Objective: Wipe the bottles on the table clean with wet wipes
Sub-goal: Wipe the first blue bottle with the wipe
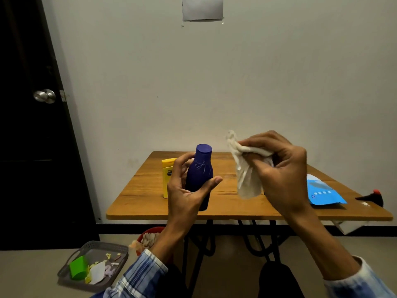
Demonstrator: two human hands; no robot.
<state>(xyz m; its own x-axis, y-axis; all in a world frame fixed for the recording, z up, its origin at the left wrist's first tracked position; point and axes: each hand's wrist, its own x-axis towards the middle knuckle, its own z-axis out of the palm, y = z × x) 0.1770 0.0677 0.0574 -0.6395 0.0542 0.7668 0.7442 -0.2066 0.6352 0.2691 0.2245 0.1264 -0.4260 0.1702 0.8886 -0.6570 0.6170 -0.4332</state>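
The left hand (187, 190) gripped a blue bottle (200, 173) around its lower body, with the thumb on the near side and the fingers curled behind. The bottle stood upright with its cap on top, and thin white marks were on its shoulder. Its base was seen over the front edge of the table (236, 208); whether it touched the wood could not be told.

The right hand (281, 171) was closed around a crumpled white wipe (247, 177). The wipe hung down from the fingers, just beside the bottle on its right and apart from it.

A yellow bottle (168, 177) stood on the table behind the left hand, partly hidden by it. On the right side of the table lay a blue and white pack (322, 190), and near it, at the edge, a small black thing with a red top (372, 197).

On the floor at the left was a grey basket (71, 263) with a green cup (78, 269) and scraps inside. A red bin (154, 230) with used wipes stood under the table. A dark door (32, 136) with 1 metal knob (44, 96) was at the far left.
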